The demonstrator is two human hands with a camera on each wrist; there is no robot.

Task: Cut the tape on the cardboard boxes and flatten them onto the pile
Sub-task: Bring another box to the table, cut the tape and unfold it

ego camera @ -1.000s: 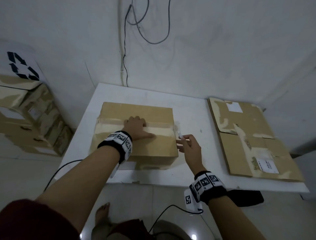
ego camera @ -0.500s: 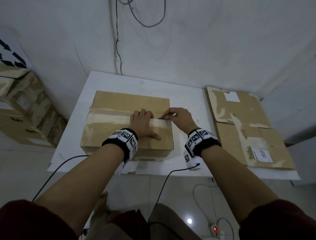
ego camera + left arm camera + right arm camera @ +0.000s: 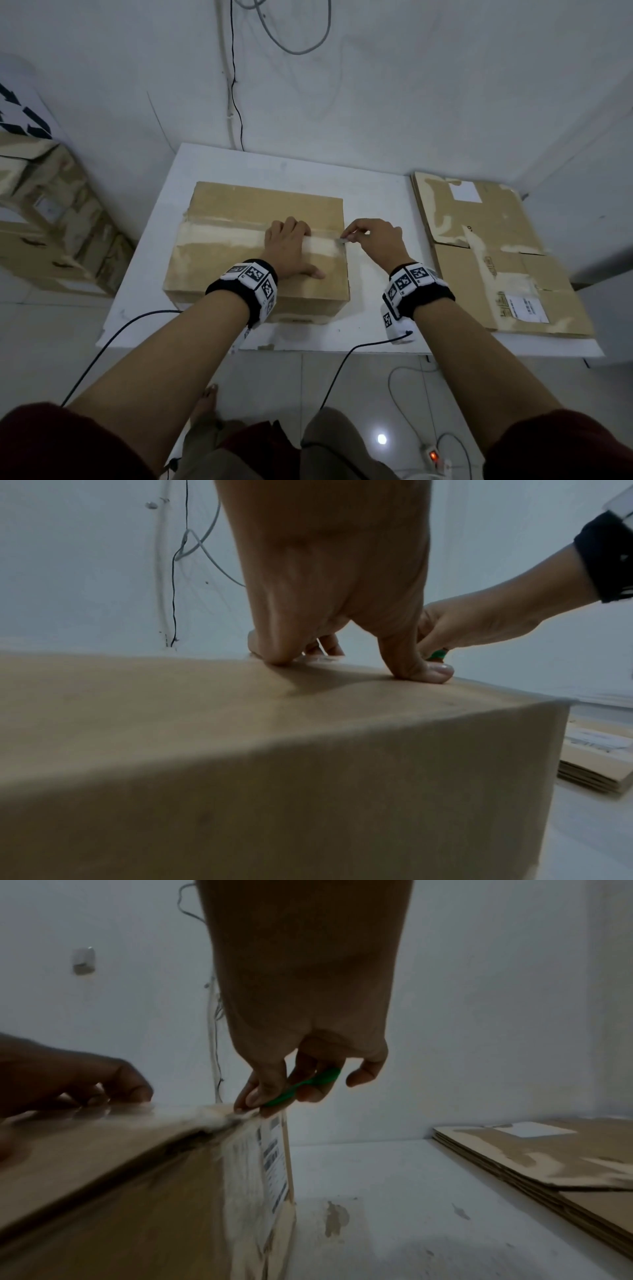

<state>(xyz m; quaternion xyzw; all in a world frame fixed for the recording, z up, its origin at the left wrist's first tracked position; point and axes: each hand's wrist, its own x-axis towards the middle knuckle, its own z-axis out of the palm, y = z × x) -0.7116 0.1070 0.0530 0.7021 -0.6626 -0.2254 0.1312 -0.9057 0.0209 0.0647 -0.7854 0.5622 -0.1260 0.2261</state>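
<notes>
The closed brown cardboard box sits taped on the white counter, left hand pressing flat on it, right hand pinching a green-handled cutter at the tape's right end, so cutting is barely begun and flattening onto the flat cardboard pile remains.

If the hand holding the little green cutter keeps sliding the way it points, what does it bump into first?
Probably the left hand. The right hand points its green cutter leftward along the tape on the box, where the left hand's fingers press down.
</notes>
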